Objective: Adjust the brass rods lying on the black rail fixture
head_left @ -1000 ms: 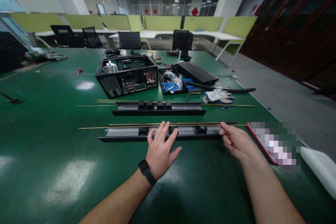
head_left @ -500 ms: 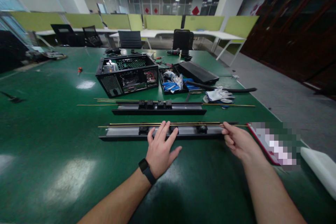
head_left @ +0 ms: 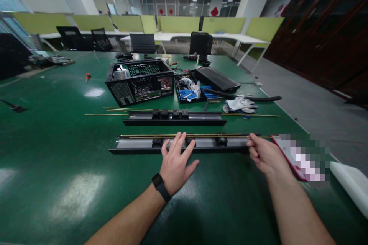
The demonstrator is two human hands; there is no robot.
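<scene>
In front of me lies a long black channel (head_left: 138, 151) with a pale inner face. Black blocks (head_left: 221, 140) sit along it, and thin brass rods (head_left: 207, 135) run lengthwise over its far side. My left hand (head_left: 175, 166) is spread palm down with its fingers apart; its fingertips reach over the rods and partly cover the middle block (head_left: 191, 142). At the channel's right end, my right hand (head_left: 266, 155) pinches one brass rod between thumb and forefinger. Part of that rod is hidden behind the fingers.
Behind lies a second black channel (head_left: 172, 123) with black blocks and loose rods. Farther back are an open computer case (head_left: 139, 84), a tray of gloves (head_left: 189, 90), a black panel (head_left: 217, 78) and a white glove (head_left: 240, 104). A red-edged, blurred object (head_left: 287, 157) lies right.
My right hand has slid slightly to the right, drawing the pinched rod with it; the rod's left end has shifted right. My left hand stays in place.
</scene>
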